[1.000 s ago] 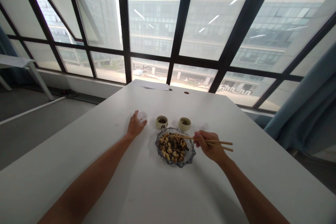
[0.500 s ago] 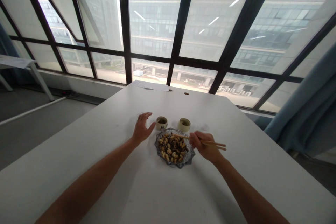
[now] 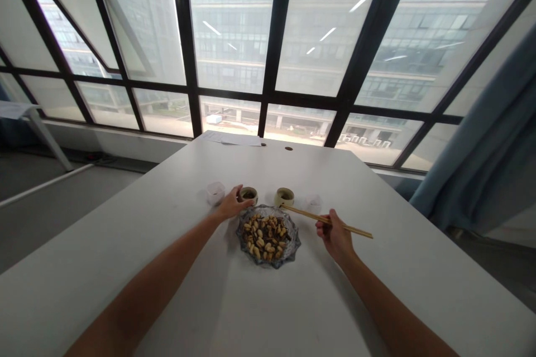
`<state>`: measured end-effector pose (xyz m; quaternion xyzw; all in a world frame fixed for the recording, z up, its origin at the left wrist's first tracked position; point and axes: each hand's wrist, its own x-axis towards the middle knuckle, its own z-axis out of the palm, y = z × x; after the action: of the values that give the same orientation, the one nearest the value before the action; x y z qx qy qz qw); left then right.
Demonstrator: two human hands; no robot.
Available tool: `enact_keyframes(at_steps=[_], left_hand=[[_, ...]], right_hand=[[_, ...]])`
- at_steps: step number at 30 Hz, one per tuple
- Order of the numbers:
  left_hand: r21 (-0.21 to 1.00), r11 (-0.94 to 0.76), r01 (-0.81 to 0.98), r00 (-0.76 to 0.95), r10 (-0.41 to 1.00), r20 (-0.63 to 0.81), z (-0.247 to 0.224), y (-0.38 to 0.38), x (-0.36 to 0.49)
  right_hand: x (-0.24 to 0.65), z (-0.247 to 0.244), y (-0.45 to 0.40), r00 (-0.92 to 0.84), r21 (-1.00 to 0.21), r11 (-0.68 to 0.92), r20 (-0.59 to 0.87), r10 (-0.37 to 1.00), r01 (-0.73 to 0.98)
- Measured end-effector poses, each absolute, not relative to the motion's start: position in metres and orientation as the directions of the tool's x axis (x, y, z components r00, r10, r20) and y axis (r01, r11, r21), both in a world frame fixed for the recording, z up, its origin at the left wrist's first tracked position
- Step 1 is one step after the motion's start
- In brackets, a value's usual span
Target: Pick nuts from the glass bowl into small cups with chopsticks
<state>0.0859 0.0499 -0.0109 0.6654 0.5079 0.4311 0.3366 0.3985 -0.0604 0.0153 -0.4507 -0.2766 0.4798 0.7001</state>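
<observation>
My left hand (image 3: 233, 204) is closed around the near-left side of a small pale cup (image 3: 250, 191), thumb in front and fingers behind. In my right hand (image 3: 334, 235) is a pair of wooden chopsticks (image 3: 307, 213), pointing left. Their tips are by the front of a second pale cup (image 3: 285, 195); a small dark speck shows there, too small to name. Dark contents lie inside both cups. Just in front of the cups stands a scalloped clear glass bowl (image 3: 293, 249) of shelled-looking nuts and dark seeds (image 3: 268, 238).
A small clear container (image 3: 215, 193) stands left of the cups, and another (image 3: 313, 203) stands to their right behind the chopsticks. Papers (image 3: 240, 139) lie at the far edge of the white table (image 3: 176, 268). Tall windows rise behind; a blue curtain (image 3: 473, 128) hangs at right.
My left hand has moved to the left cup and closed on it. The chopsticks have left the bowl; their tips are now by the right cup. The view has shifted slightly.
</observation>
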Motion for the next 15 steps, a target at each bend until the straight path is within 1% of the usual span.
enact_keyframes(at_steps=[3,5,8,10,15], left_hand=[[0.872,-0.275,0.405,0.112,0.961,0.252,-0.013,0.047,0.085],[0.861,-0.297,0.412,0.126,0.955,0.269,-0.015,0.045,0.084],[0.853,-0.299,0.427,0.109,0.954,0.28,-0.019,0.043,0.084],[0.847,-0.296,0.441,0.092,0.954,0.286,-0.02,0.043,0.084],[0.84,-0.305,0.448,0.118,0.952,0.283,-0.016,0.038,0.085]], right_hand=[[0.409,0.015,-0.057,0.467,-0.859,0.191,-0.063,0.882,-0.476],[0.419,0.016,-0.055,0.548,-0.846,0.258,-0.047,0.835,-0.467],[0.436,0.015,-0.052,0.672,-0.857,0.344,-0.004,0.74,-0.384],[0.445,0.012,-0.051,0.722,-0.873,0.367,0.026,0.691,-0.32],[0.451,0.008,-0.05,0.747,-0.899,0.385,0.108,0.656,-0.208]])
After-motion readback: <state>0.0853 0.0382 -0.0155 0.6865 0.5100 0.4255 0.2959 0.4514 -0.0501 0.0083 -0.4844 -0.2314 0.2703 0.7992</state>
